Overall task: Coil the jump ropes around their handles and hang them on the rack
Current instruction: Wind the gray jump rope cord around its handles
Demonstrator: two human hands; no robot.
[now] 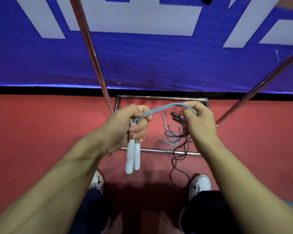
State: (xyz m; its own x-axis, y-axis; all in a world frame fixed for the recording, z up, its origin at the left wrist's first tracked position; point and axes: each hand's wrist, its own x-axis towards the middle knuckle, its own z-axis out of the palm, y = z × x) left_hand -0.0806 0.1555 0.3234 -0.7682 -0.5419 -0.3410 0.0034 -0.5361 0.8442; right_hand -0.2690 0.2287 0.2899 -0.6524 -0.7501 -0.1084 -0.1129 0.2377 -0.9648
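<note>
My left hand (130, 122) grips the two pale grey handles (133, 156) of a jump rope, held side by side and pointing down. Its grey cord (166, 107) runs doubled in an arc to my right hand (200, 122), which pinches it. The rest of the grey cord (171, 135) hangs in loose loops to the floor. A second rope with black handles (176, 116) and a thin black cord (176, 166) lies on the floor, tangled with the grey loops. The chrome rack's uprights (90, 48) rise at left and right.
The rack's chrome base frame (159, 97) rests on the red floor around the ropes. A blue banner with white shapes (142, 56) stands behind it. My two white shoes (200, 183) are near the black cord's end.
</note>
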